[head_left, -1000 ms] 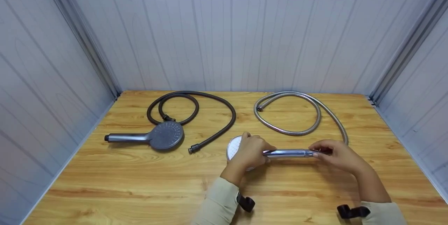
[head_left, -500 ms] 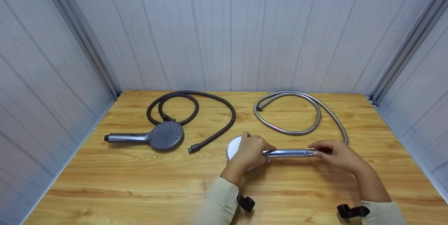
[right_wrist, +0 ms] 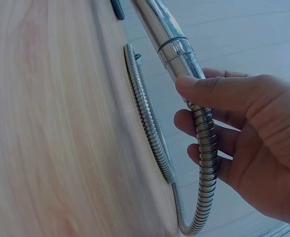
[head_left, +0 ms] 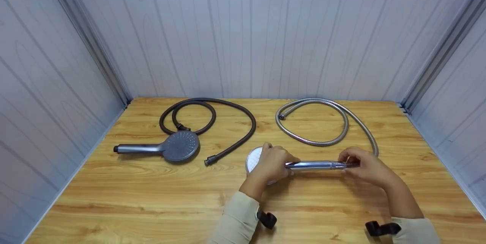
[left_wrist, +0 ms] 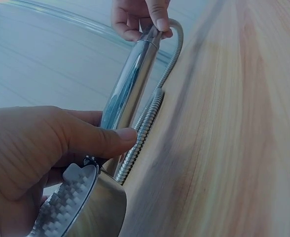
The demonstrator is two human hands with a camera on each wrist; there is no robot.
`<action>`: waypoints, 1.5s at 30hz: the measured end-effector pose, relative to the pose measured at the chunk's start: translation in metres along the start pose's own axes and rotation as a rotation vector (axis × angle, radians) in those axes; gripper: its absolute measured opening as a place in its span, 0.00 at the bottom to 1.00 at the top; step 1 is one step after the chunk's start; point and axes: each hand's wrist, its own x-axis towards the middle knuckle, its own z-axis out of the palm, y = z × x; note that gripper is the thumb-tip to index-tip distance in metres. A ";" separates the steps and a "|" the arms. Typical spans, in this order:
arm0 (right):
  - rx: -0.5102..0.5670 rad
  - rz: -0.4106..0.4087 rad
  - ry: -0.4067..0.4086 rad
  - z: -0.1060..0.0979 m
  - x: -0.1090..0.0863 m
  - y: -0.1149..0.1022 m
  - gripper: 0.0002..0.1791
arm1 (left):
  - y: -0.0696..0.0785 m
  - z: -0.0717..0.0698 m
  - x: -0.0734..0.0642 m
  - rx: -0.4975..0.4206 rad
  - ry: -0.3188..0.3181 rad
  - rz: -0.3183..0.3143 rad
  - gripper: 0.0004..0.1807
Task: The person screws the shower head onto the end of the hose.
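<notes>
My left hand (head_left: pixel 272 163) grips a chrome shower head (head_left: pixel 311 166) at its neck, the white nozzle face (head_left: pixel 253 158) turned up beside the fingers. The handle points right, toward my right hand (head_left: pixel 366 166). There, in the right wrist view, thumb and fingers pinch the smooth metal end fitting (right_wrist: pixel 184 66) of a silver shower hose (right_wrist: pixel 206 163). The fitting sits in line against the handle's end. From under the right hand the hose bends away and coils on the wooden table.
A dark grey shower head (head_left: pixel 180 146) lies at the left, its handle pointing left. Behind it loops a black hose (head_left: pixel 243 109), its free end (head_left: pixel 211 159) toward the middle. The silver hose's other end (head_left: pixel 281 116) lies at the back right. Panelled walls (head_left: pixel 250 35) enclose the table (head_left: pixel 152 206).
My right fingers have shifted slightly and re-gripped, showing more of the fitting and hose. The left hand and shower head stay in place.
</notes>
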 end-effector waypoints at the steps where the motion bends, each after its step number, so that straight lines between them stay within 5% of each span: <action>1: -0.006 -0.001 -0.004 0.000 0.000 0.000 0.13 | 0.000 0.000 0.000 -0.004 -0.002 -0.002 0.20; 30: -0.063 0.015 -0.031 -0.004 0.001 -0.001 0.11 | 0.001 -0.005 0.001 0.015 -0.011 0.001 0.19; 45: 0.006 -0.002 -0.057 -0.003 0.000 0.000 0.13 | 0.000 -0.003 -0.001 0.032 -0.011 0.002 0.20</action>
